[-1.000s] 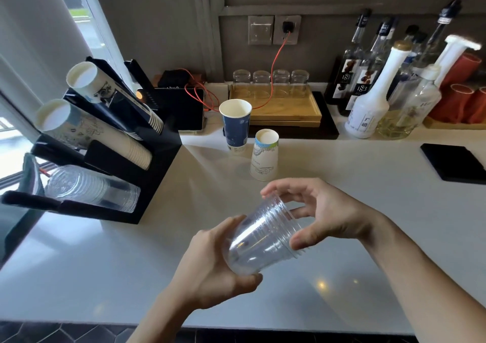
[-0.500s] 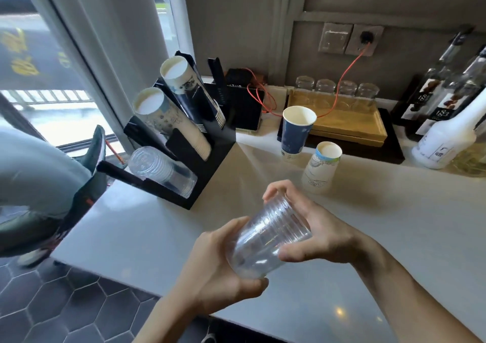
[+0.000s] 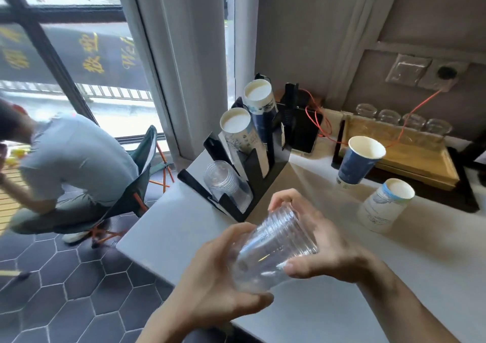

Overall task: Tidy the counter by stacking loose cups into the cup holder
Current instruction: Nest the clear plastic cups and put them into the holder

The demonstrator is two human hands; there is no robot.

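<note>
Head cam: both hands, left hand [image 3: 210, 284] and right hand [image 3: 326, 248], grip slick clear cups [image 3: 273, 248] off the counter [image 3: 342, 303] edge, so fumbling risks dropping them.

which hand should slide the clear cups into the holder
Probably the left. The left hand cups the base of the clear cups and sits on the side nearer the holder, whose clear stack lies up and left. The right hand grips the rim end, farther away.

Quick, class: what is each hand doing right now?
Left hand: grips the base end of the clear plastic cups.
Right hand: grips their rim end.
</note>
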